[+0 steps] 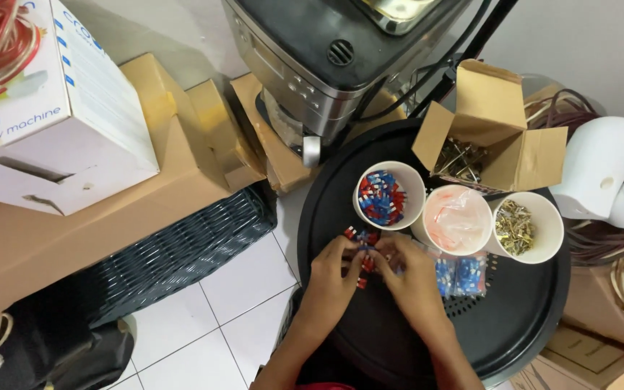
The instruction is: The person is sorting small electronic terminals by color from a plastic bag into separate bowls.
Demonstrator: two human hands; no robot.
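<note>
On a round black tray lies a small pile of red and blue connectors. My left hand and my right hand meet over this pile, fingertips pinching small red and blue pieces between them. Just beyond stands a white cup of red and blue connectors. A clear bag of blue connectors rests right of my right hand.
Two more white cups hold a plastic bag and metal terminals. An open cardboard box of metal parts sits behind them. A steel appliance, cardboard boxes, a dark woven basket, white tiled floor lie left.
</note>
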